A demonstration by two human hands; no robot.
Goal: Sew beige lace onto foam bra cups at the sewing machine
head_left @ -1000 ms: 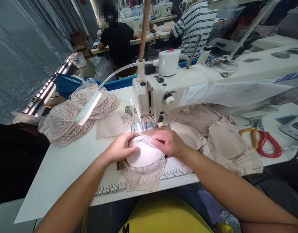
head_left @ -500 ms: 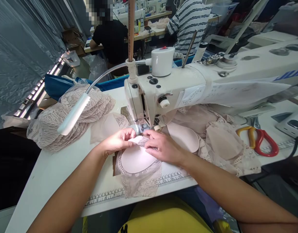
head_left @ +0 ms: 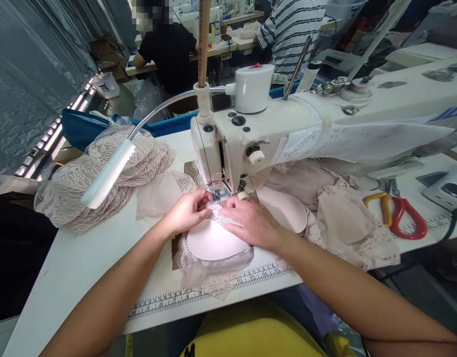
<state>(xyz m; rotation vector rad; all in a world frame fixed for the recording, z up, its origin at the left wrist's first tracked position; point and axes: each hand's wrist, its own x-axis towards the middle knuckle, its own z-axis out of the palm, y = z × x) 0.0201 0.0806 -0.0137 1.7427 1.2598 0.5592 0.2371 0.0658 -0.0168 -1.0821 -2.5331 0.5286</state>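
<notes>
A pale pink padded cup (head_left: 213, 243) with beige lace (head_left: 209, 275) around it lies on the white table (head_left: 87, 258) in front of the white sewing machine (head_left: 258, 129). My left hand (head_left: 187, 210) pinches the lace edge at the cup's far rim, just before the presser foot (head_left: 217, 191). My right hand (head_left: 247, 220) presses flat on the lace and cup from the right, fingers together. Both hands sit close under the needle area.
A stack of lace pieces (head_left: 102, 173) lies at the left under the gooseneck lamp (head_left: 107, 173). More cups and lace (head_left: 325, 208) pile at the right, with red and yellow scissors (head_left: 399, 213) beyond. Two people sit at machines in the background.
Both hands have pushed the cup and lace farther in, up to the presser foot. The lace below the cup has bunched up shorter.
</notes>
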